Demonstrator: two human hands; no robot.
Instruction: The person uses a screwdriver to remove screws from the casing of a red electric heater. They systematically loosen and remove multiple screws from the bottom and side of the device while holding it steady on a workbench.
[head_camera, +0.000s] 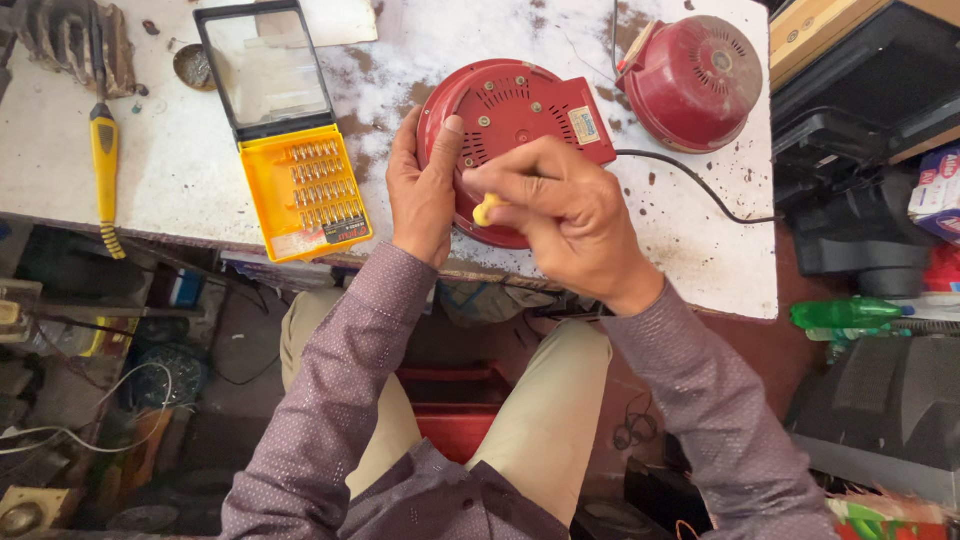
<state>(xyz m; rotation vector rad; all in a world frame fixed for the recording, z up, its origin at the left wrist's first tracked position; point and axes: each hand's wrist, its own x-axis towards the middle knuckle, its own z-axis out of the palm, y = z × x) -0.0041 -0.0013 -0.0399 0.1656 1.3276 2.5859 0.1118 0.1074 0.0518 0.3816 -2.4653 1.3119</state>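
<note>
1. The left hand (424, 190) lies on the left rim of a round red plastic appliance base (510, 115) that sits upside down on the white, chipped worktop (180, 170). The thumb presses on top of the base and the fingers wrap its edge, so this grip is clenched on the base.
2. The right hand (565, 215) is curled in a fist just to the right of the left hand, over the near part of the base. Its grip is closed around a small screwdriver with a yellow handle (485, 210). Only the yellow end peeks out between the fingers; the tip is hidden.
3. The red base sits at the near edge of the worktop, right under both hands. Small screws and a pale label show on it.
4. Left of the left hand lies an open yellow plastic case of small screwdriver bits (305, 190), with its clear lid (265, 70) flipped up behind it.
5. Further left lies a long yellow-handled tool (103, 150).
6. Beyond the right hand, at the back right, sits a second dark red round dome-shaped part (695, 80). A black cord (690, 180) runs from the base across the worktop to the right.
7. Down at the right, off the worktop, lies a green plastic bottle (845, 313).
8. The person wears purple dotted sleeves (330, 400) and tan trousers (545, 420).
</note>
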